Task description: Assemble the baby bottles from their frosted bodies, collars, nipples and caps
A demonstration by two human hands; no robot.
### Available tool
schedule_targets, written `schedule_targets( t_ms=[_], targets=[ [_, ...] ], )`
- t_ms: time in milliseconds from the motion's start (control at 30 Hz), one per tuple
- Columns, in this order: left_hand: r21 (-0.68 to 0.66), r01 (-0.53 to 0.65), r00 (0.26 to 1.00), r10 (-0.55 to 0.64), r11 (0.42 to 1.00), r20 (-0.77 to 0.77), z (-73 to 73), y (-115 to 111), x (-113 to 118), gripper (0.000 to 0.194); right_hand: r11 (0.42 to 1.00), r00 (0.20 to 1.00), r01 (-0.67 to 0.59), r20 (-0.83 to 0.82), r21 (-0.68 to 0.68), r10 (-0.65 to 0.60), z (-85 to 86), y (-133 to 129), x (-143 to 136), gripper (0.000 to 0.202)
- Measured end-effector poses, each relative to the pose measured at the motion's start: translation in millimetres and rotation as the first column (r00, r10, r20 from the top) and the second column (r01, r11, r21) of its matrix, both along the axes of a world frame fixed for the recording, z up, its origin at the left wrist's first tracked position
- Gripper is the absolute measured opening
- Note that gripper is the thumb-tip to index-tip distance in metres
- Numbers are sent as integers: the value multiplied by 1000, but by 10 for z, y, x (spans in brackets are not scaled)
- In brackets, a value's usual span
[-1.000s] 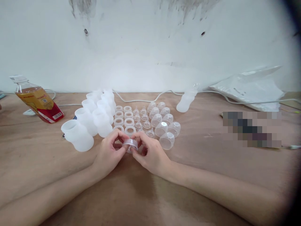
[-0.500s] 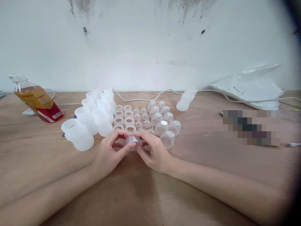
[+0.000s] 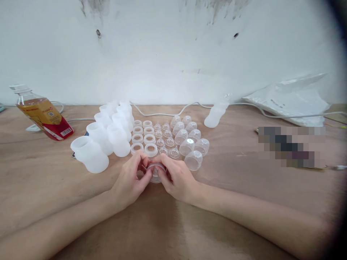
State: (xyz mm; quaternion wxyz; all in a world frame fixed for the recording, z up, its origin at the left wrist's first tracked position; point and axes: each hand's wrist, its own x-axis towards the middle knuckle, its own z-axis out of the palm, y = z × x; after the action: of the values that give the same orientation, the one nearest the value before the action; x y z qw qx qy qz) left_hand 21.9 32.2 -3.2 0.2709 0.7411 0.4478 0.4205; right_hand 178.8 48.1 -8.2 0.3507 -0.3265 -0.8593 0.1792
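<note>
Between my two hands is a clear baby bottle nipple (image 3: 155,177), which appears to sit in a round collar ring, partly covered by fingers. My left hand (image 3: 132,176) grips its left side with thumb and fingertips. On the opposite side, my right hand (image 3: 177,177) pinches it the same way, both thumbs pressing near the middle. Just beyond the fingers stand two columns of translucent collar rings (image 3: 137,138). Beside them are two columns of clear nipples (image 3: 170,141), then clear dome caps (image 3: 193,160) to the right.
Frosted white bottles (image 3: 95,161) stand in rows at the left, near a tilted drink bottle (image 3: 51,121). One assembled bottle (image 3: 215,115) stands at the back right. A cable (image 3: 162,115) runs along the wall. Farther right lie a plastic bag (image 3: 292,101) and a blurred-out object (image 3: 290,147).
Both hands have drawn slightly closer to me with the held piece. It is tipped so the nipple now shows, and my thumbs have moved in onto it.
</note>
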Motion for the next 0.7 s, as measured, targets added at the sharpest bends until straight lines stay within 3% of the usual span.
schedule_targets(
  t_ms=[100,233,367,500,700],
  targets=[
    [83,37,997,-31,996,-68,17,-19,-5,17,997,999,-17,30,74,15,1,-12,18,11],
    [-41,53,998,-54,998,-23,79,-34,-5,8,988,999,-33,-18,151,37,22,8,51,18],
    [-145,41,996,-53,988,-74,91,-18,-13,8,992,999,4,-32,128,0,51,39,61,21],
    [-129,-11,1000,10,992,-6,30,10,-46,5,992,998,-17,61,128,9,73,25,53,25],
    [-108,-66,994,75,992,79,-11,47,-61,13,989,989,83,112,124,-97,50,28,62,34]
  ],
)
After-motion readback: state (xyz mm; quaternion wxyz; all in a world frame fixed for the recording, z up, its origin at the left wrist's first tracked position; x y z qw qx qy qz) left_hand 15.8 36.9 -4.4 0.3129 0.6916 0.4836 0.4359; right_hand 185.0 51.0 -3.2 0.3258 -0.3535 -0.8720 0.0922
